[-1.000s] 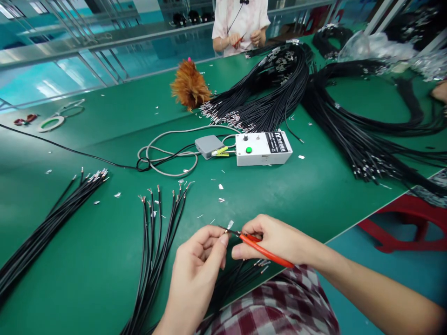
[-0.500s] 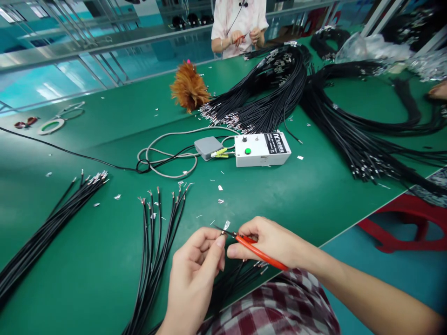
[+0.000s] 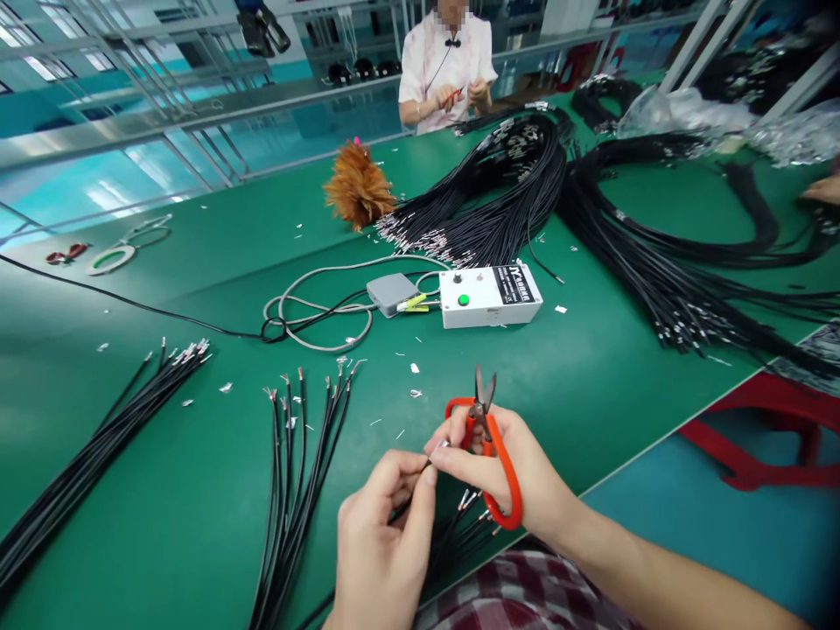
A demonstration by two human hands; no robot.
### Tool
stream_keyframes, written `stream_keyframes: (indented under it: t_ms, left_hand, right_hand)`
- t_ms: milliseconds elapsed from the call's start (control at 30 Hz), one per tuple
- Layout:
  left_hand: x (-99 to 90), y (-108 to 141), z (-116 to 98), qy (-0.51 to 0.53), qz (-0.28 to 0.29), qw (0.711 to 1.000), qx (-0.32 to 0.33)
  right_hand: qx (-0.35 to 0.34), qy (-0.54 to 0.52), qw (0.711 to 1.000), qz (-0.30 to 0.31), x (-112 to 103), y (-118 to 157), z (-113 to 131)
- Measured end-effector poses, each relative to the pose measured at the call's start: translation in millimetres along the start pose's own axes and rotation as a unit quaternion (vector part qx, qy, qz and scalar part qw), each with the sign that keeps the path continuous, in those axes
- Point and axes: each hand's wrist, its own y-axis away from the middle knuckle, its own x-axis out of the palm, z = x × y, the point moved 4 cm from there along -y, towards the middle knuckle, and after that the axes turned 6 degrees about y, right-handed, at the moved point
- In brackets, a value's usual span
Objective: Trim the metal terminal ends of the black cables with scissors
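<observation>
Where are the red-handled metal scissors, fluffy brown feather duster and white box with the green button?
Red-handled metal scissors (image 3: 480,409), head view: on the pivot.
Fluffy brown feather duster (image 3: 358,188), head view: on the feathers.
White box with the green button (image 3: 483,294), head view: top face.

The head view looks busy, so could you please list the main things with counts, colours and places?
table: one, green, across the view
scissors: one, orange-handled, front middle
held cable: one, black, beside the scissors
cable bundles: several, black, on the table
box: one, white, mid-table
block: one, grey, left of the box
clips: count unclear, yellow, between block and box
feather duster: one, orange-brown, behind the block
scraps: many, silvery, across the table
ring: one, white, far left
plastic bags: count unclear, clear, rear right
stool: one, red, right side
co-worker: one, pale shirt, far side
left hand: one, pinching the cable
right hand: one, holding the scissors
</observation>
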Motion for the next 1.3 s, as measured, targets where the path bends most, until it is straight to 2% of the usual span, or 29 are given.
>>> stream_keyframes:
  t_ms: [100, 200, 267, 333, 400, 433, 500, 600, 667, 700, 767, 867, 900, 967, 1067, 1200, 1300]
  left_hand:
    - [1.2, 2, 3, -0.060, -0.008, 0.997, 0.054]
    - [-0.3, 6, 2, -0.098, -0.053, 0.989, 0.098]
    - [-1.7, 8, 2, -0.102, -0.075, 0.987, 0.103]
    - [-2.9, 6, 6, -0.053, -0.051, 0.996, 0.045]
    - [-1.3, 2, 15, 0.056, 0.035, 0.995, -0.079]
    - [0.3, 1, 20, 0.122, 0.086, 0.978, -0.145]
    - [2.5, -1, 25, 0.243, 0.172, 0.923, -0.244]
    - [2.2, -3, 27, 0.361, 0.234, 0.851, -0.303]
    - [4.0, -1, 26, 0.391, 0.272, 0.817, -0.324]
    - [5.4, 0, 25, 0.391, 0.288, 0.810, -0.330]
    - [7.7, 2, 24, 0.367, 0.288, 0.821, -0.328]
    - [6.8, -2, 24, 0.312, 0.200, 0.883, -0.289]
    - [6.1, -3, 23, 0.293, 0.168, 0.901, -0.273]
    - [4.6, -6, 23, 0.255, 0.119, 0.928, -0.243]
    - [2.9, -8, 21, 0.209, 0.081, 0.951, -0.214]
    - [3.8, -9, 21, 0.200, 0.088, 0.955, -0.200]
    - [5.5, -9, 24, 0.211, 0.107, 0.951, -0.198]
  right_hand:
    - [0.011, -0.022, 1.000, -0.010, 2, -2, -3]
    - [0.009, -0.028, 1.000, -0.007, 0, -4, -4]
    - [0.007, -0.030, 0.999, -0.010, -2, -4, -4]
    - [0.004, -0.028, 1.000, -0.011, -2, -4, -2]
    - [-0.007, -0.016, 1.000, -0.002, -1, -3, 0]
    - [-0.017, -0.002, 1.000, 0.003, -1, -3, 1]
    - [-0.037, 0.031, 0.999, 0.015, 1, -2, 3]
    - [-0.061, 0.068, 0.995, 0.025, 4, -5, 6]
    - [-0.079, 0.088, 0.993, 0.016, 3, -9, 6]
    - [-0.088, 0.105, 0.991, 0.003, 0, -13, 6]
    - [-0.097, 0.163, 0.981, -0.041, -9, -20, 4]
    - [-0.098, 0.285, 0.945, -0.126, -30, -29, 0]
    - [-0.096, 0.309, 0.936, -0.137, -36, -30, -1]
    - [-0.090, 0.310, 0.938, -0.128, -42, -30, -5]
    - [-0.073, 0.239, 0.965, -0.074, -39, -22, -5]
    - [-0.035, 0.112, 0.993, 0.001, -19, -8, -3]
    - [-0.033, 0.048, 0.998, -0.005, -8, -4, -3]
